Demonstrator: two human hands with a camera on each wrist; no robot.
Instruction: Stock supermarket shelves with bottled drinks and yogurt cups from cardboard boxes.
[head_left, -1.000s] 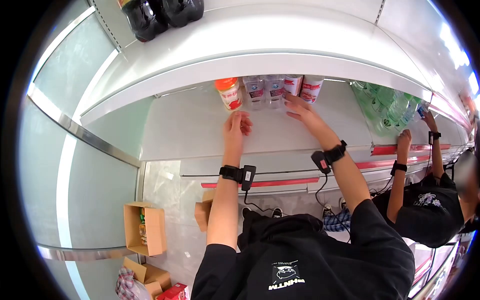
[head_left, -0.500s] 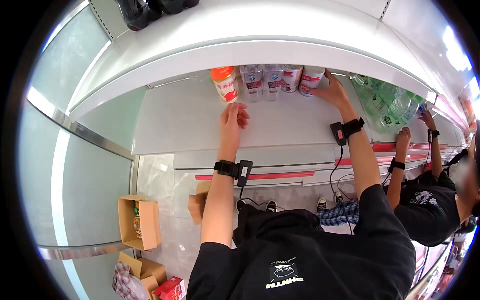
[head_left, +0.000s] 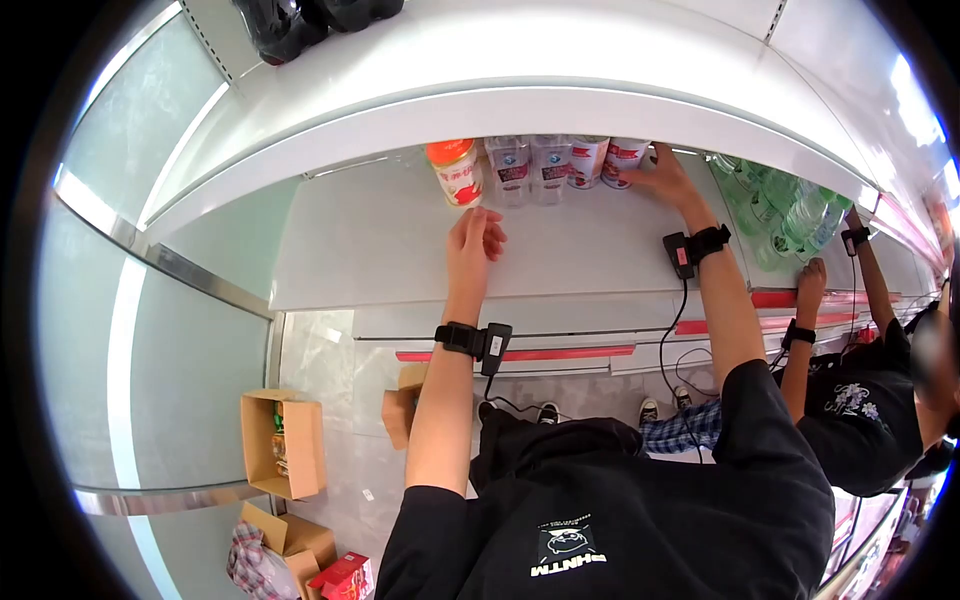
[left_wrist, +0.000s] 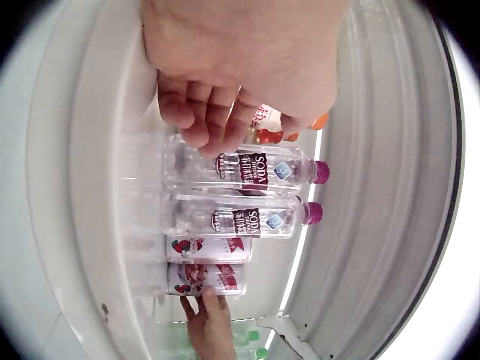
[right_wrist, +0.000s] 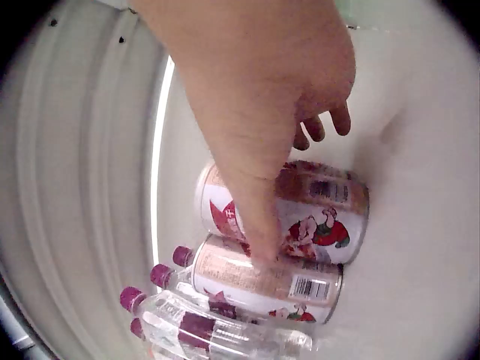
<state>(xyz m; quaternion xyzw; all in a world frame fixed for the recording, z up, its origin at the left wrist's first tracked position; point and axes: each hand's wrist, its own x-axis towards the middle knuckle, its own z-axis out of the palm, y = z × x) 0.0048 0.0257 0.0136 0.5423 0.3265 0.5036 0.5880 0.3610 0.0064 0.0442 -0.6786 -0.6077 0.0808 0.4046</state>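
- Since 1.0 s ago, the right grip (head_left: 668,178) has moved from the front of the clear bottles to the right end of the row. The left grip (head_left: 473,240) has barely shifted and still rests on the shelf (head_left: 370,250).
- The row stands at the back of the shelf, upper centre of the head frame. Left to right: orange-capped bottle (head_left: 455,172), first soda bottle (head_left: 508,168), second soda bottle (head_left: 549,167), inner can (head_left: 586,160), outer can (head_left: 622,158).
- Right grip: it has hold of the outer can. One finger (right_wrist: 253,217) lies across the can down to the inner can, and the other fingers curl over its far side.
- Left grip: it holds nothing and its fingers are loosely curled. It sits just below the orange-capped bottle in the head frame, with a small gap.
- Step in hand, my read: squaring up the drinks row, working on the right-end can.
- Next move calls for a small, controlled nudge of the outer can against its neighbour. The cans already touch, so too much push would shove the whole row.
- Left wrist view only: the soda labels and purple caps, and the right grip's fingertips (left_wrist: 210,319) meeting the outer can at lower centre. The left fingertips overlap the first soda bottle here, but I cannot tell if they touch it.
- Right wrist view only: how the fingers lie on the two cans. The head view hides that behind the hand.
- Head view only: the green bottles (head_left: 790,205) at upper right, a second person (head_left: 860,420) at right, and a cardboard box (head_left: 283,445) on the floor at lower left.
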